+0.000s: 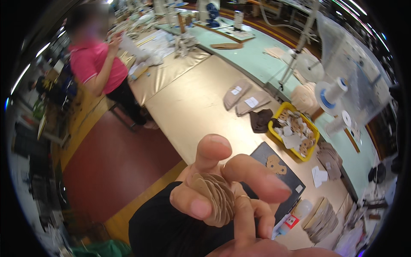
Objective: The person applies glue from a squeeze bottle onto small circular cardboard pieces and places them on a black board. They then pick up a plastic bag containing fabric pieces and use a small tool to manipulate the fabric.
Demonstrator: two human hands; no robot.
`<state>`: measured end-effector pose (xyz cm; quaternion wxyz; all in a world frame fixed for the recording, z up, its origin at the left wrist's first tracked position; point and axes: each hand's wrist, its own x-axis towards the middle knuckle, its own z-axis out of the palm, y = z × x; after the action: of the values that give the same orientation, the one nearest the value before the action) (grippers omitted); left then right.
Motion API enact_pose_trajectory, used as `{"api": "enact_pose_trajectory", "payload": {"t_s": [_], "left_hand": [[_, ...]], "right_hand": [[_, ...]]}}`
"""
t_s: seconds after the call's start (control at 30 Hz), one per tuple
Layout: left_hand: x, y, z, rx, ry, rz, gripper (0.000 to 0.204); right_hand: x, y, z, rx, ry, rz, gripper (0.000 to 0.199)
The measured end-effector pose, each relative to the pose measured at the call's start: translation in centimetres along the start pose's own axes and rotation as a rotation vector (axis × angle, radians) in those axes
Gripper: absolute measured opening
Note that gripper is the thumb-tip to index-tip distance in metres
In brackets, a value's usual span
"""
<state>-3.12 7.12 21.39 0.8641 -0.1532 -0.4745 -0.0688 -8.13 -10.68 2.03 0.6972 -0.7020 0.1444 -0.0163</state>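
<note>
Held up close before me is a fanned stack of thin, rounded beige pieces point(216, 199), probably cut fabric. My left hand point(199, 171) closes around it, with the thumb on its near left side and other fingers bent over the top and right. From the lower edge my right hand point(257, 246) comes up beneath; one of its fingers points upward beside the stack's right side. Its other fingers are largely hidden, and I cannot tell whether it grips anything. A ring shows on a finger among the overlapping hands. Beyond them, brown cut-out pieces point(276, 165) lie on a dark flat board point(295, 182).
A yellow basket point(316, 132) holds brown and white pieces. Beside it on the gold-coloured table point(184, 103) lie labelled fabric bundles point(252, 103). Another beige stack point(321, 220) sits at lower right. Thread cones point(338, 85) stand on the right. A person in pink point(102, 64) stands far left.
</note>
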Motion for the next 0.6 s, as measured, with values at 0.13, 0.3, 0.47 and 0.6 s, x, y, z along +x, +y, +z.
{"api": "enact_pose_trajectory", "payload": {"t_s": [0.13,0.3,0.47,0.6], "left_hand": [[-0.4,0.9,3.5,0.333,0.142,0.015,0.064],[0.8,1.6,1.5,0.391,-0.051,-0.019,0.06],[0.8,2.8,-4.2,0.647,0.488,-0.176,0.05],[-0.7,2.0,-7.3,0.574,0.694,-0.269,0.046]], "right_hand": [[0.2,0.5,-0.1,-0.001,0.008,-0.031,0.033],[0.3,0.6,-0.4,0.003,0.009,-0.066,0.033],[-0.1,0.0,-1.7,-0.019,0.066,-0.05,0.031],[-0.5,-0.3,-2.5,0.021,0.095,-0.048,0.03]]}}
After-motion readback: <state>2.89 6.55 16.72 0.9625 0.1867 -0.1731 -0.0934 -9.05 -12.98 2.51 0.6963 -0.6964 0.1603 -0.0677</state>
